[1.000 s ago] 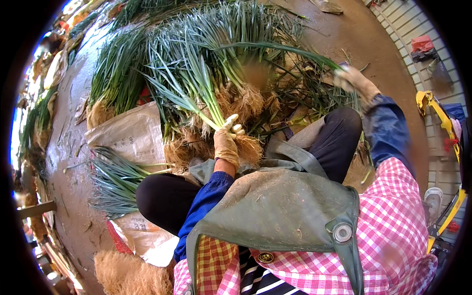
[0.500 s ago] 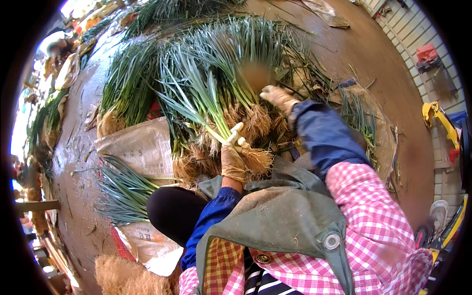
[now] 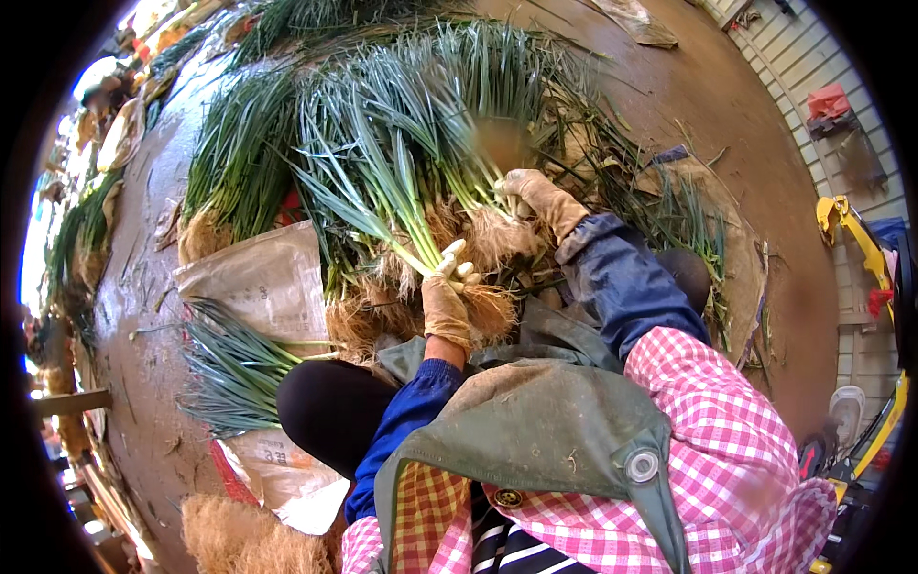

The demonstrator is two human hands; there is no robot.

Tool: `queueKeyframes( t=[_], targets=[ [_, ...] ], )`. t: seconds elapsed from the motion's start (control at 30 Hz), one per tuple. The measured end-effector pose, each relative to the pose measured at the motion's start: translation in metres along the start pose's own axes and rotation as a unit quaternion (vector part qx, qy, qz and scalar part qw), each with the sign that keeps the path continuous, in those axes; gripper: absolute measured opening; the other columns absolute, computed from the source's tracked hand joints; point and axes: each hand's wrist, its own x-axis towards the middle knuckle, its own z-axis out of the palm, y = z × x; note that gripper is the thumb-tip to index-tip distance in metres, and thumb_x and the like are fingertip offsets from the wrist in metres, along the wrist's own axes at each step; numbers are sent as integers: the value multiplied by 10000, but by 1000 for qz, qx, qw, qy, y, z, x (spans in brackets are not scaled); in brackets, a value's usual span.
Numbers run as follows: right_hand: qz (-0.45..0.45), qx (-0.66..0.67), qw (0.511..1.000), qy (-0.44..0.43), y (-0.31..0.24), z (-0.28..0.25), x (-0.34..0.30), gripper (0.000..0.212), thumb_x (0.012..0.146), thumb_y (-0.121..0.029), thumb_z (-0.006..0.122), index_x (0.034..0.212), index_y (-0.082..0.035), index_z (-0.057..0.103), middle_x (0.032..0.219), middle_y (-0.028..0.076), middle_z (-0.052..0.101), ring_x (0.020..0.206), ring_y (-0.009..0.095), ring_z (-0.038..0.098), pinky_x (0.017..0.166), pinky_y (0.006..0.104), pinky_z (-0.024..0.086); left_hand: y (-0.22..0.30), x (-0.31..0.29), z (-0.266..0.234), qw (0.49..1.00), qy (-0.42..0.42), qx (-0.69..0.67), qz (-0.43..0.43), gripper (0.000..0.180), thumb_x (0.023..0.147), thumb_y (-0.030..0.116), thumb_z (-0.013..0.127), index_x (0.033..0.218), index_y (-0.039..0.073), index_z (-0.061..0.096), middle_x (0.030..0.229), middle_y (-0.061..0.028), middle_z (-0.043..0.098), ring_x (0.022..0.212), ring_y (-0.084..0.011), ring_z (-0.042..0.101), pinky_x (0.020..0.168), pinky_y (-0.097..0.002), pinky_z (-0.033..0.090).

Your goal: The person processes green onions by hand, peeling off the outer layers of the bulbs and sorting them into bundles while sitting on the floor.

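Observation:
My left hand (image 3: 446, 311), in a tan glove, is closed around the pale lower stems of a small bunch of green onions (image 3: 413, 239). Their long leaves point away from me, and bushy roots hang beside my palm. To the right, my gloved right hand (image 3: 543, 199) curls its fingers at the base of other green onions (image 3: 483, 187) in the big heap, just above their roots (image 3: 497, 241). Its fingertips are partly hidden among the stems. More of the heap (image 3: 368, 124) spreads behind both hands, leaves outward and roots toward me.
At the left, a separate bundle (image 3: 234, 368) lies on a pale sack (image 3: 273, 277), near my dark-clothed knee (image 3: 330, 411). Trimmed roots (image 3: 244, 540) are piled at lower left. Brown sacking (image 3: 741, 258) and a yellow machine part (image 3: 851, 239) are at right.
My right hand has shifted slightly, and its fingers now close on stems in the heap. The left hand keeps its hold on its bunch. The whole view has drifted slightly.

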Motion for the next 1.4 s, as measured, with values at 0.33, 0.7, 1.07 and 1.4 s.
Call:
queueKeyframes(
  t=[0.33, 0.7, 1.07, 1.4],
  targets=[
    [-2, 238, 962, -132, 16, 26, -16, 165, 850, -169, 591, 922, -22, 571, 747, 62, 612, 586, 166, 590, 556, 296, 521, 0, -2, 3, 1000, 2, 14, 1, 312, 896, 99, 424, 1147, -61, 515, 975, -223, 618, 775, -274, 641, 699, -338, 544],
    [-193, 70, 975, 87, -29, 43, -45, 271, 888, -267, 560, 1019, -33, 605, 767, 46, 655, 514, 65, 541, 422, 217, 452, 3, -2, -3, 1000, -5, -8, 1, 284, 892, 100, 436, 1128, -25, 532, 949, -198, 624, 790, -266, 635, 731, -352, 543],
    [-91, 209, 967, -110, 5, 83, -50, 232, 902, -170, 527, 1024, 19, 584, 890, 84, 630, 788, 139, 592, 730, 262, 483, -8, 4, -2, 998, 17, 58, -32, 203, 824, 262, 645, 883, 73, 602, 617, 17, 517, 466, -79, 464, 391, -199, 348],
    [-23, 286, 958, -16, 35, 82, -44, 250, 936, -170, 456, 989, 34, 591, 761, 50, 616, 595, 121, 551, 522, 218, 450, -3, -1, -1, 979, 93, 168, -70, 270, 812, 270, 535, 888, 29, 627, 604, 5, 450, 455, -122, 439, 342, -253, 354]
  ],
)
